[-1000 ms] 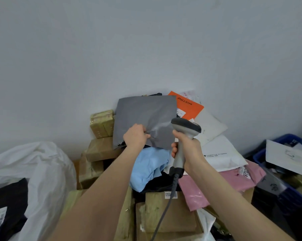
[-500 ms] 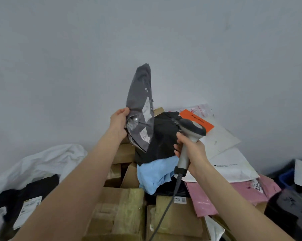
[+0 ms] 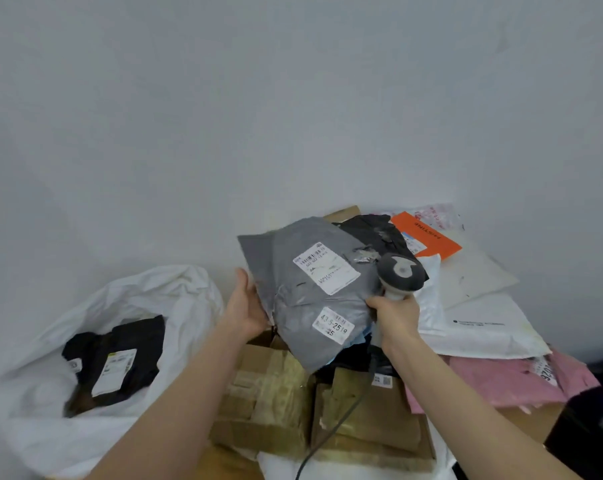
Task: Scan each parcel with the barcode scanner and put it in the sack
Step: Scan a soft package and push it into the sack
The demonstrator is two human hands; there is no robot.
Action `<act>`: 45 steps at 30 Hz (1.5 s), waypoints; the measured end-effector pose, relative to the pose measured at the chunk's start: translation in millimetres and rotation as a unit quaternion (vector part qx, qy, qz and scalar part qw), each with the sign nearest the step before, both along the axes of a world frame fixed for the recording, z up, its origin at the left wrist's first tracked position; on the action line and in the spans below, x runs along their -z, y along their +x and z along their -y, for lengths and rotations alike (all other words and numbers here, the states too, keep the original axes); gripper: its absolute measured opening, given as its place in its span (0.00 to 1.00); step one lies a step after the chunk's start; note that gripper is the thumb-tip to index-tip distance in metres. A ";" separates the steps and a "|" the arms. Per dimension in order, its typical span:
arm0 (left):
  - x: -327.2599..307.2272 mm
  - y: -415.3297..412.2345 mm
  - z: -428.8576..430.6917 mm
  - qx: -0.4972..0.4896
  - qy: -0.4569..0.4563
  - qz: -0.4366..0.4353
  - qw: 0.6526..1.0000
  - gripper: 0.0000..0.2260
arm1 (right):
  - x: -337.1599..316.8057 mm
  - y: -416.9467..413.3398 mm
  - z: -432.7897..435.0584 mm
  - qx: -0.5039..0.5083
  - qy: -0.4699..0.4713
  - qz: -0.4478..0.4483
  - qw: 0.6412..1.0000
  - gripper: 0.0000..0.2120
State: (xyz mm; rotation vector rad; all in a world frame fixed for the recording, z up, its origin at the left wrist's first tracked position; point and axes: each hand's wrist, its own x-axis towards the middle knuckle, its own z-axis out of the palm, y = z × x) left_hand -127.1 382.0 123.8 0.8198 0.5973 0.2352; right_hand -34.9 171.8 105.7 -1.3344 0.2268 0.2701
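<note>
1. Nearby, at least two cardboard boxes (image 3: 269,403) lay below the arms; the white sack (image 3: 175,299) sat left, one black parcel (image 3: 116,365) inside.
2. The left hand (image 3: 246,310) gripped the left edge of the grey parcel (image 3: 314,296) above the boxes; the right hand (image 3: 395,315) curled round the one scanner (image 3: 400,271).
3. It looked light, soft and slippery; an edge grip would suit it. Two labels faced up.
4. Farther right lay more mail bags (image 3: 483,334).
</note>
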 end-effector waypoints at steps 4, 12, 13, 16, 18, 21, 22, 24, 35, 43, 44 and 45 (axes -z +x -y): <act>10.8 -17.7 -12.6 0.003 0.039 -0.041 0.998 0.30 | 7.9 -4.6 -0.2 0.003 -0.026 0.018 0.999 0.15; 39.1 -7.2 -27.3 -0.126 0.176 -0.143 0.966 0.21 | 19.5 -8.4 -1.1 -0.006 -0.044 0.019 0.999 0.16; 42.5 -6.6 -27.6 -0.121 0.250 -0.206 0.938 0.25 | 19.7 -9.2 -0.8 -0.006 -0.044 0.022 0.999 0.17; 48.1 -8.0 -22.5 -0.048 0.495 -0.401 0.769 0.35 | 20.8 -10.8 -0.3 -0.002 -0.036 0.031 0.999 0.17; 47.4 -6.2 -12.7 0.015 0.527 -0.377 0.761 0.35 | 20.8 -11.4 0.6 -0.008 -0.028 0.040 0.999 0.15; 45.6 0.8 2.6 0.075 0.399 -0.303 0.862 0.41 | 20.6 -12.9 0.8 -0.033 -0.013 0.043 0.998 0.11; 45.1 3.5 5.7 0.085 0.363 -0.311 0.874 0.45 | 20.7 -13.5 1.7 -0.042 -0.008 0.044 0.998 0.09; 44.1 6.4 7.1 0.104 0.301 -0.328 0.890 0.48 | 20.3 -14.2 3.6 -0.066 0.006 0.055 0.996 0.08; 50.4 6.1 -17.0 0.111 0.277 -0.247 0.922 0.46 | 13.7 -12.1 13.7 -0.136 0.101 0.055 0.984 0.10; 53.3 8.0 -16.2 0.081 0.134 -0.115 0.981 0.28 | 10.9 -12.3 13.4 -0.144 0.085 0.060 0.984 0.13; 47.1 11.4 -19.3 0.038 0.146 -0.092 0.984 0.20 | 11.9 -12.2 14.8 -0.136 0.051 0.066 0.987 0.11; 38.4 14.1 -23.2 0.011 0.168 -0.082 0.982 0.15 | 12.5 -11.7 16.6 -0.126 0.018 0.073 0.989 0.09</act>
